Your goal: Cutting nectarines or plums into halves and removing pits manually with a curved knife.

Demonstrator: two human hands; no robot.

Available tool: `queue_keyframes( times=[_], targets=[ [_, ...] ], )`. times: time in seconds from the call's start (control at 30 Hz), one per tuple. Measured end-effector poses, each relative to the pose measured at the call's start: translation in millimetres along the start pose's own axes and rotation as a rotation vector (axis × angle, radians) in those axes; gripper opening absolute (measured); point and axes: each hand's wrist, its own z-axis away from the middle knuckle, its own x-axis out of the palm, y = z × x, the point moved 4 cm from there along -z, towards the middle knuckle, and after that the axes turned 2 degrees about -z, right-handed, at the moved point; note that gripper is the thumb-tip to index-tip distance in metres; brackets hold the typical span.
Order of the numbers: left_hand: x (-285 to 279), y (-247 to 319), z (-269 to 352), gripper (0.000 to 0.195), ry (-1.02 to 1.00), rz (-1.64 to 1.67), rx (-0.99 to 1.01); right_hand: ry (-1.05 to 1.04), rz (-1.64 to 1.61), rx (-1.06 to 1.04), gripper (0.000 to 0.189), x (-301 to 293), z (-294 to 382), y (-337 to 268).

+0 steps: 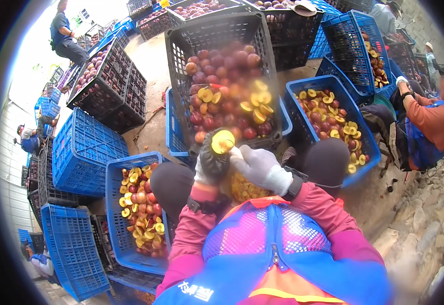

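Observation:
Between my knees, my left hand [211, 162], in a black glove over a white one, holds a cut plum half [220, 146] with its yellow flesh facing up. My right hand [260, 167], in a pale knitted glove, grips a small tool with a whitish handle [236, 151] against the flesh; its tip is hard to make out. Just beyond both hands, a tilted black plastic crate [176, 72] holds whole red plums [222, 65] and several cut halves [259, 101]. A red, slim object [215, 86] lies on these plums. Beneath my hands is a heap of yellow pieces [245, 187].
A blue crate [112, 213] of plum halves stands to my left, another blue crate [323, 82] to my right. Stacked black crates [130, 87] and an upturned blue crate [88, 148] flank me. A seated co-worker [427, 122] is at right; a stone wall [424, 225] runs behind.

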Motion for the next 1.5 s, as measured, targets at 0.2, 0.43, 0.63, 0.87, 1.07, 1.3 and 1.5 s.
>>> queue_keyframes(
  times=[0.2, 0.43, 0.63, 0.87, 1.07, 1.3, 1.5],
  targets=[
    [11.8, 23.7, 3.2, 0.033, -0.032, -0.238, 0.093, -0.092, 0.168, 0.048, 0.035, 6.7, 1.0, 2.2],
    [6.2, 6.5, 12.6, 0.023, -0.04, -0.274, -0.117, -0.204, 0.137, 0.109, 0.04, 28.0, 9.6, 10.5],
    [15.4, 2.0, 15.0, 0.039, -0.225, -0.446, 0.1, -0.309, -0.443, 0.214, 0.046, 44.2, 30.7, 18.7],
    [29.9, -11.5, 4.4, 0.035, -0.243, 0.529, -0.349, -0.663, -1.259, 0.667, 0.049, 38.5, 45.6, 19.7],
    [17.7, -28.1, -58.6, 0.022, -0.198, -0.514, 0.195, -0.364, 0.105, 0.139, 0.05, 32.8, 42.1, 54.5],
    [65.4, -98.7, -138.1, 0.053, -0.159, -1.016, -0.326, -0.347, 0.133, 0.289, 0.045, 21.8, 46.6, 56.4],
    [64.6, -121.4, -137.2, 0.063, -0.282, -1.013, -0.385, -0.206, 0.044, 0.341, 0.04, 3.0, 43.8, 59.3]
  ],
)
